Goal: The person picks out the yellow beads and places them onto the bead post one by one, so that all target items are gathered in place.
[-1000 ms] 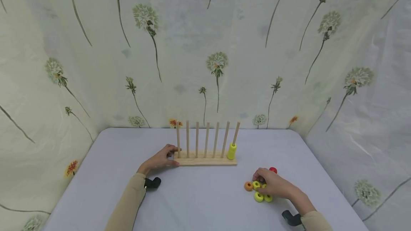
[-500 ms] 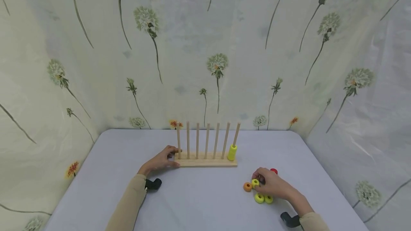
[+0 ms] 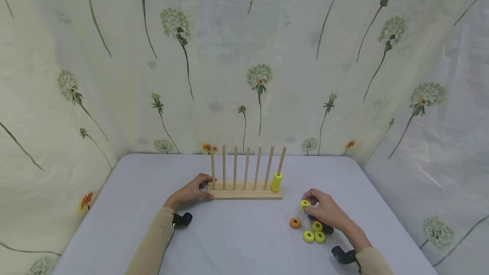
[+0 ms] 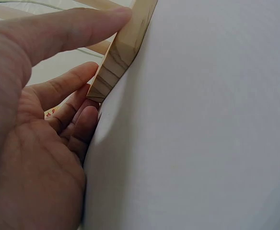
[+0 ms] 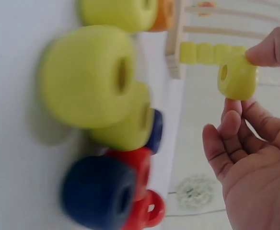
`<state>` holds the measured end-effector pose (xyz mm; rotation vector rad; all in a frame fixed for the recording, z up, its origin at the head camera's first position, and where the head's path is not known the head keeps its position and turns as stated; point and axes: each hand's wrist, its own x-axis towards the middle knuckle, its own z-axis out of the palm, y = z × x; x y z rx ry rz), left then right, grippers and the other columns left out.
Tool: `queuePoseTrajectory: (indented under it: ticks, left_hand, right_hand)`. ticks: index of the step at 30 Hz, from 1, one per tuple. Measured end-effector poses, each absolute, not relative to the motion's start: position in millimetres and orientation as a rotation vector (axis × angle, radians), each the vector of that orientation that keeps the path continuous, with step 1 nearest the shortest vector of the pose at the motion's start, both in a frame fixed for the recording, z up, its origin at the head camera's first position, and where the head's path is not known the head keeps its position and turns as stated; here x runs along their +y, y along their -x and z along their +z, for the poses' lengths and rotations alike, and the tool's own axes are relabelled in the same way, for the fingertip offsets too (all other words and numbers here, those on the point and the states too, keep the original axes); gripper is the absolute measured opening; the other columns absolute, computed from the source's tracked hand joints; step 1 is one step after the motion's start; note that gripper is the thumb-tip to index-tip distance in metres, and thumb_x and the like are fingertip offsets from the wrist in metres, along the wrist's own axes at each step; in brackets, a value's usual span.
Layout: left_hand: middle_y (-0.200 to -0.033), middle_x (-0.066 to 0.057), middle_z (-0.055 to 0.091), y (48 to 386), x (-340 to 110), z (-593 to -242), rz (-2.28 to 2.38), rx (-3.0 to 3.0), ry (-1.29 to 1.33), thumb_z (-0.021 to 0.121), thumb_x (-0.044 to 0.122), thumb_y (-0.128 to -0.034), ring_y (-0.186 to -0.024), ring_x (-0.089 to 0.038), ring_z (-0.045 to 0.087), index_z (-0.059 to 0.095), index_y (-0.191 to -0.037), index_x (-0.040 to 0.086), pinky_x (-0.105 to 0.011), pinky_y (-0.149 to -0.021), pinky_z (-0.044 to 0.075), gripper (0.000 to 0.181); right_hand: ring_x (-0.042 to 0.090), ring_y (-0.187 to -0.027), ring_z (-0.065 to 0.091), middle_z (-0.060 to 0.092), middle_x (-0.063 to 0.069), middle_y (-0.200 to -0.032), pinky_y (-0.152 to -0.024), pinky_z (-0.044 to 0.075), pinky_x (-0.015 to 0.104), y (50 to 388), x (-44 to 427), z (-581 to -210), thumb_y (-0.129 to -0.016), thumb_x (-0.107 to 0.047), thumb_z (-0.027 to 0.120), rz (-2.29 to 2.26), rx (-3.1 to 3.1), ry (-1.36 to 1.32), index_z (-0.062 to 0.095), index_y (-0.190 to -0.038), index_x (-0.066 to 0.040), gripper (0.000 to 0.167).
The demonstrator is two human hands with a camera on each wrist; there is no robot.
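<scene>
Yellow bead (image 5: 238, 80) is pinched aloft by the right hand (image 3: 327, 210).

the left hand (image 3: 192, 189) reaches forward, thumb (image 4: 73, 31) straight and apart from the fingers (image 4: 65, 86). the right hand (image 3: 324, 209) pinches between thumb and fingertips, its lower fingers (image 5: 216, 146) bent.

Muted, diffuse light leaves soft shadows; the right wrist view blurs the nearest yellow bead (image 5: 80, 76).

Pale table (image 3: 237, 241) with a seven-peg wooden rack (image 3: 244, 195); nearer the viewer, at right, one orange bead (image 3: 294, 223), three yellow beads (image 3: 308, 237), red beads (image 5: 141, 165) and dark blue beads (image 5: 94, 191)
</scene>
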<state>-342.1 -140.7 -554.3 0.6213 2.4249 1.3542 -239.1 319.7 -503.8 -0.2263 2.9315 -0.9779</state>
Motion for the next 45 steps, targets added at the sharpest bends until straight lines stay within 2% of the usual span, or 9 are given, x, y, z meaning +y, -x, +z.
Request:
queuePoseTrajectory:
  ticks: [7, 19, 24, 31, 45]
  left_hand:
    - [-0.133, -0.009, 0.042, 343, -141, -553, 1.322, 2.449, -0.632, 0.081, 0.028, -0.0775, -0.112, -0.025, 0.042, 0.052, -0.135, 0.012, -0.038, -0.093, 0.036, 0.067]
    - [-0.132, -0.009, 0.043, 343, -142, -555, 1.344, 2.429, -0.670, 0.081, 0.028, -0.0778, -0.109, -0.024, 0.042, 0.052, -0.134, 0.011, -0.039, -0.092, 0.036, 0.066]
    - [-0.132, -0.008, 0.044, 343, -142, -556, 1.346, 2.433, -0.658, 0.081, 0.029, -0.0775, -0.109, -0.023, 0.042, 0.053, -0.134, 0.012, -0.039, -0.092, 0.036, 0.065]
    - [-0.133, -0.007, 0.044, 344, -141, -556, 1.346, 2.443, -0.655, 0.082, 0.029, -0.0768, -0.112, -0.023, 0.044, 0.053, -0.134, 0.010, -0.041, -0.095, 0.036, 0.067]
    - [-0.131, -0.007, 0.045, 345, -141, -556, 1.343, 2.447, -0.659, 0.082, 0.030, -0.0767, -0.111, -0.022, 0.044, 0.054, -0.133, 0.011, -0.040, -0.096, 0.036, 0.065]
  right_hand:
    - [0.016, -0.087, 0.051, 0.058, -0.001, -0.092, -0.074, 0.044, 0.024, 255, 316, -479, -0.083, -0.016, 0.072, -1.081, 3.031, 0.326, 0.061, -0.102, -0.014, 0.022]
    - [0.021, -0.088, 0.053, 0.060, 0.006, -0.095, -0.073, 0.044, 0.026, 290, 289, -388, -0.087, -0.017, 0.070, -1.111, 3.138, 0.444, 0.060, -0.104, -0.008, 0.022]
    - [0.020, -0.087, 0.052, 0.060, 0.007, -0.095, -0.073, 0.044, 0.029, 303, 275, -366, -0.088, -0.018, 0.069, -1.099, 3.159, 0.496, 0.060, -0.106, -0.007, 0.023]
    - [0.020, -0.088, 0.052, 0.060, 0.007, -0.096, -0.070, 0.045, 0.029, 316, 261, -356, -0.088, -0.019, 0.068, -1.090, 3.114, 0.526, 0.060, -0.106, -0.007, 0.023]
    - [0.020, -0.082, 0.050, 0.058, 0.006, -0.089, -0.067, 0.043, 0.029, 327, 255, -360, -0.086, -0.019, 0.067, -1.059, 3.088, 0.581, 0.062, -0.102, -0.007, 0.020]
